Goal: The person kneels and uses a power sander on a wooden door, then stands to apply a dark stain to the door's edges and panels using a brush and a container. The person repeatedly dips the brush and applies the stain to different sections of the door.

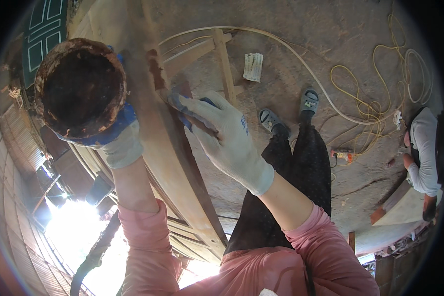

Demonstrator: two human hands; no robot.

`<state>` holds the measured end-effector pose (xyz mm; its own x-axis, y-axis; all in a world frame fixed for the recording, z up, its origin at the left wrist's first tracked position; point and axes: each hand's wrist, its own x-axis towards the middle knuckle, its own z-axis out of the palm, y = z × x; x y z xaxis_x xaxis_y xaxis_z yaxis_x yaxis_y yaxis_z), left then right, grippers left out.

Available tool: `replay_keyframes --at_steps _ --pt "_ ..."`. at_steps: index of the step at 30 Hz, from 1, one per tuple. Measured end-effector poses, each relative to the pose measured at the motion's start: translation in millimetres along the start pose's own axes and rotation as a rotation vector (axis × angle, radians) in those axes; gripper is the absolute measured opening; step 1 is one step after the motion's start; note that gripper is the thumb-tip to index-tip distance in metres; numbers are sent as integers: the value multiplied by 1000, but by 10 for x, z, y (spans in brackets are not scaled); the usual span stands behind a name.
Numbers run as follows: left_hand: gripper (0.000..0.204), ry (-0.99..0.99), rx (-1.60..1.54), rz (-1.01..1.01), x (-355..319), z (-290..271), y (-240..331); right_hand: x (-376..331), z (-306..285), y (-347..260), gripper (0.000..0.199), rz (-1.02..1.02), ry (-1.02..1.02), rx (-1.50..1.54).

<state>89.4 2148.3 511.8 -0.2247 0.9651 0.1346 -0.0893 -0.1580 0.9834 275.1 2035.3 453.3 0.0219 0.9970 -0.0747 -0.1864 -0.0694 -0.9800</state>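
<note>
The left hand (pixel 122 144) is gripping a crusted bowl (pixel 80 91) beside a wooden beam (pixel 166 160), most fingers hidden, while the right hand (pixel 228 134) is bending its fingers partway at the beam's edge, any hold unclear.

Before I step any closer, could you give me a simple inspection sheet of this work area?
Surface: long wooden piece, with a dark reddish-brown patch on it.
Job's things: round, brown-stained container, dark inside.
Clutter: pale rectangular item on the floor.
Hands: gloved left hand holds the container; gloved right hand is at the wood's edge, its grip unclear.
Cables: looped yellow cable, curving pale hose and orange power strip on the floor.
Surroundings: another person at far right; glare at lower left.
</note>
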Motion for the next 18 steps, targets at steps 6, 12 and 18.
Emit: replay_keyframes --at_steps 6,12,18 --pt "52 -49 200 33 -8 -18 -7 188 -153 28 36 123 96 211" --pt "54 -252 29 40 35 -25 35 234 28 -16 37 -4 65 46" --pt "78 119 546 225 -77 235 2 64 -115 -3 34 37 -123 -29"
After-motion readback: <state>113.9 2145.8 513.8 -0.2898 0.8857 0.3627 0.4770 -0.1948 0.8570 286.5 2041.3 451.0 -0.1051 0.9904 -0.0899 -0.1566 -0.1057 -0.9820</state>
